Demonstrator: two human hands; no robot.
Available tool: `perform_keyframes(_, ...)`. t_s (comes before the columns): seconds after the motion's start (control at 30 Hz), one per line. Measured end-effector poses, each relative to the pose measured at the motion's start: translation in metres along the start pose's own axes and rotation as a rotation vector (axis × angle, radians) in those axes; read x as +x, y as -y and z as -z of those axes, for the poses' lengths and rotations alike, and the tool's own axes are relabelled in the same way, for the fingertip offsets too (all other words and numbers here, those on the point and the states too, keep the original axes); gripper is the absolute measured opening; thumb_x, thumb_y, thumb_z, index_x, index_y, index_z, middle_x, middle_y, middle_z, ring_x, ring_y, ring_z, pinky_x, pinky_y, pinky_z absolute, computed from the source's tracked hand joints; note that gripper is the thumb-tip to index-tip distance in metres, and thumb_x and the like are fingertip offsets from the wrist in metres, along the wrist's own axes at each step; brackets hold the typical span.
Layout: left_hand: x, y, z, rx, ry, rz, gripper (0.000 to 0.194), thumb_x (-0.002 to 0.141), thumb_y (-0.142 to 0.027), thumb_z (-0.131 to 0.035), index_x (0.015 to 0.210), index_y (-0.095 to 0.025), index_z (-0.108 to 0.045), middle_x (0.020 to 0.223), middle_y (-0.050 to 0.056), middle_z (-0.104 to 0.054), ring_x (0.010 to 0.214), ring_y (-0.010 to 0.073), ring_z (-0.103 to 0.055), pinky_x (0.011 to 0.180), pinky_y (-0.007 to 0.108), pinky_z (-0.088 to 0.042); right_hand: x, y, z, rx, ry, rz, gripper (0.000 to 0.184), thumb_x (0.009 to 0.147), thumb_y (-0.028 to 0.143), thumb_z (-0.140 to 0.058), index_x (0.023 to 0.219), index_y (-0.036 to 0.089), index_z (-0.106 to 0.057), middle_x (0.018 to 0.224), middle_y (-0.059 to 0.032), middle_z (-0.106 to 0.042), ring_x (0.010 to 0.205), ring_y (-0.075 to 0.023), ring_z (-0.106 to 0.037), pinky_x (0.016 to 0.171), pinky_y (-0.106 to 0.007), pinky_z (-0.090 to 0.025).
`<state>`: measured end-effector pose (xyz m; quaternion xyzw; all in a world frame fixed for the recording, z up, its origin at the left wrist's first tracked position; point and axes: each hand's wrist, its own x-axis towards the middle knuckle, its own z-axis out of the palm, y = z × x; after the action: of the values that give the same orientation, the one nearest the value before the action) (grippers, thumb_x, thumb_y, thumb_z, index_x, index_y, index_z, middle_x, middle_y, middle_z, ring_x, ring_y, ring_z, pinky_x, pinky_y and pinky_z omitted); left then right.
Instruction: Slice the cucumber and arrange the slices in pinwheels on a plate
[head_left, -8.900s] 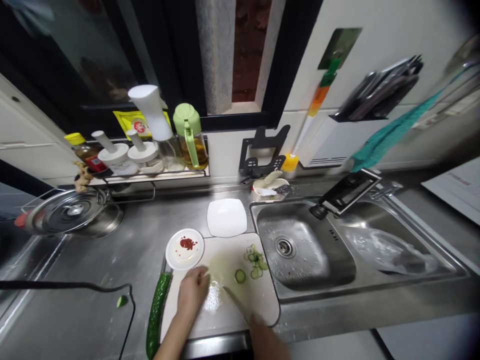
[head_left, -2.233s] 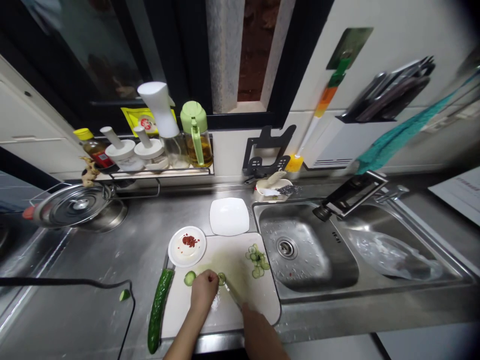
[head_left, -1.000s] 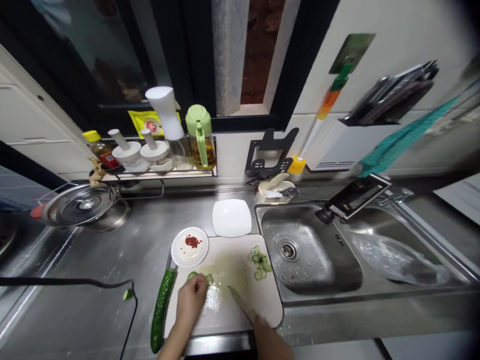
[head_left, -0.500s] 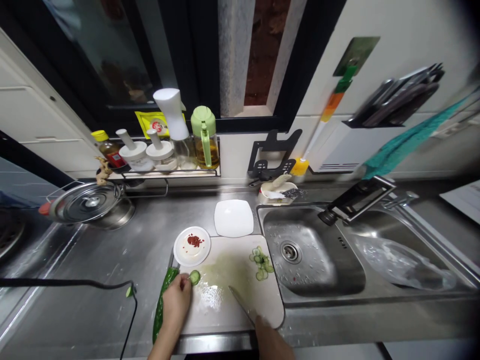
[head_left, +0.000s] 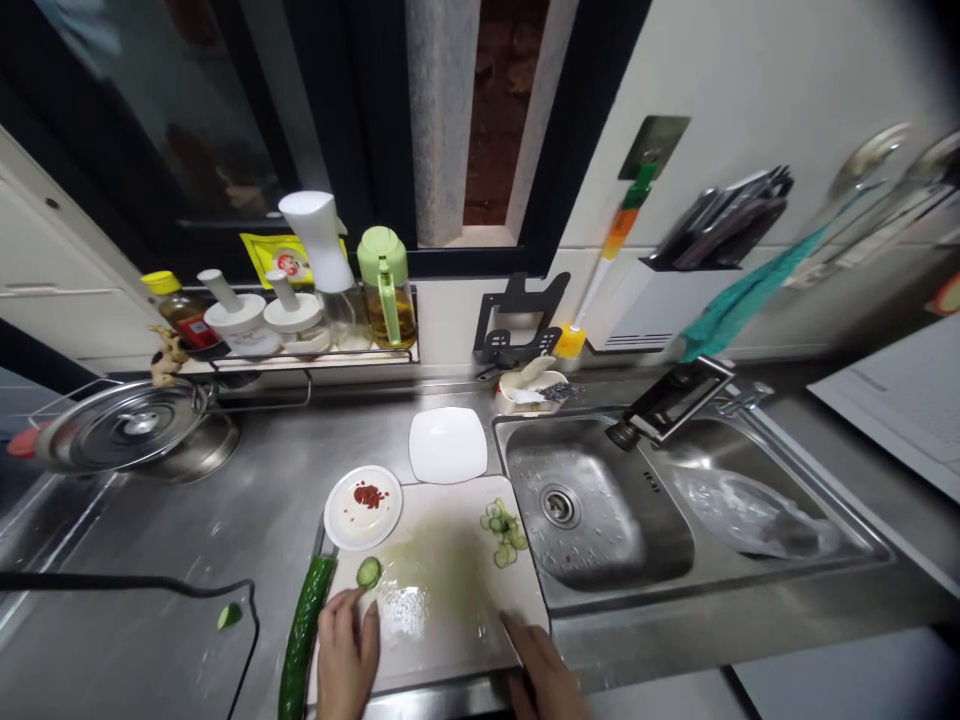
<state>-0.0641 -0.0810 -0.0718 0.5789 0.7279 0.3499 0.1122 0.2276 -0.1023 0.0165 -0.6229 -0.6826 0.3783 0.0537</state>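
Observation:
My left hand (head_left: 347,650) rests on the left front of the white cutting board (head_left: 427,650), thumb and fingers apart, holding nothing. Just beyond its fingertips lies a single cucumber slice (head_left: 368,573). A long green cucumber (head_left: 306,630) lies along the board's left edge, beside that hand. My right hand (head_left: 546,668) is low at the board's right front corner, its fingers reaching forward. It appears closed around the knife, whose blade is almost wholly hidden, with only a thin line showing by the fingers. Several cucumber slices (head_left: 504,535) are clustered at the board's right edge.
A round plate with red bits (head_left: 364,535) overlaps the board's back left corner; a white square plate (head_left: 448,445) touches its back edge. The sink (head_left: 615,560) adjoins on the right. A black cable (head_left: 150,582) and a cucumber end (head_left: 229,616) lie left.
My left hand has let go of the cucumber slice and drawn back toward me, fingers opening. My right hand has turned, so the knife blade, plain before, is now mostly hidden. The view has shifted.

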Motion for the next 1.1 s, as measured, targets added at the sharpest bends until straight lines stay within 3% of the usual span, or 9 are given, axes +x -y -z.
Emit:
perform_keyframes(0.1, -0.001, 0.003, -0.001, 0.005, -0.025, -0.008, 0.041, 0.087, -0.046, -0.046, 0.109, -0.013, -0.058, 0.107, 0.015, -0.054, 0.095, 0.0242, -0.058, 0.083, 0.039, -0.052, 0.011, -0.006, -0.012, -0.015, -0.191, -0.071, 0.067, 0.079, 0.006, -0.034, 0.145, 0.015, -0.032, 0.143, -0.0149, -0.038, 0.132, -0.018, -0.038, 0.108, -0.03, -0.031)
perform_keyframes(0.27, 0.0, 0.003, -0.003, 0.008, -0.044, -0.052, 0.037, 0.088, -0.043, -0.046, 0.108, -0.015, -0.057, 0.106, 0.014, -0.055, 0.096, 0.0247, -0.058, 0.083, 0.04, -0.052, 0.045, 0.003, -0.026, -0.257, -0.355, -0.281, 0.065, 0.077, -0.004, -0.024, 0.141, 0.006, -0.034, 0.142, -0.0227, -0.036, 0.128, -0.0241, -0.043, 0.104, -0.033, -0.034)
perform_keyframes(0.47, 0.0, 0.0, -0.004, -0.005, -0.049, -0.075, 0.035, 0.088, -0.043, -0.046, 0.105, -0.015, -0.059, 0.104, 0.013, -0.057, 0.097, 0.025, -0.059, 0.083, 0.04, -0.052, 0.058, 0.025, -0.014, -0.413, -0.27, -0.425, 0.058, 0.082, -0.001, -0.031, 0.138, 0.009, -0.041, 0.141, -0.0212, -0.042, 0.128, -0.0275, -0.044, 0.103, -0.031, -0.034)
perform_keyframes(0.57, 0.0, -0.002, -0.003, -0.01, -0.038, -0.062, 0.035, 0.088, -0.043, -0.045, 0.105, -0.016, -0.059, 0.105, 0.014, -0.058, 0.098, 0.0251, -0.06, 0.081, 0.039, -0.053, 0.059, 0.028, -0.013, -0.398, -0.267, -0.413, 0.057, 0.082, 0.001, -0.031, 0.138, 0.006, -0.04, 0.14, -0.0243, -0.042, 0.128, -0.0305, -0.043, 0.102, -0.034, -0.034)
perform_keyframes(0.77, 0.0, -0.005, -0.002, -0.047, 0.001, -0.061, 0.033, 0.089, -0.04, -0.044, 0.106, -0.017, -0.06, 0.104, 0.013, -0.059, 0.099, 0.0246, -0.06, 0.082, 0.039, -0.053, 0.061, 0.037, -0.015, -0.449, -0.286, -0.41, 0.062, 0.079, -0.002, -0.027, 0.138, 0.009, -0.042, 0.131, -0.0194, -0.052, 0.118, -0.0273, -0.051, 0.096, -0.034, -0.039)
perform_keyframes(1.1, 0.0, -0.004, -0.001, -0.078, 0.028, -0.056, 0.032, 0.089, -0.039, -0.045, 0.106, -0.016, -0.061, 0.105, 0.013, -0.059, 0.098, 0.0242, -0.061, 0.081, 0.038, -0.053, 0.058, 0.046, -0.01, -0.501, -0.311, -0.392, 0.055, 0.085, 0.003, -0.027, 0.135, 0.008, -0.047, 0.127, -0.0188, -0.054, 0.113, -0.0299, -0.05, 0.091, -0.037, -0.041)
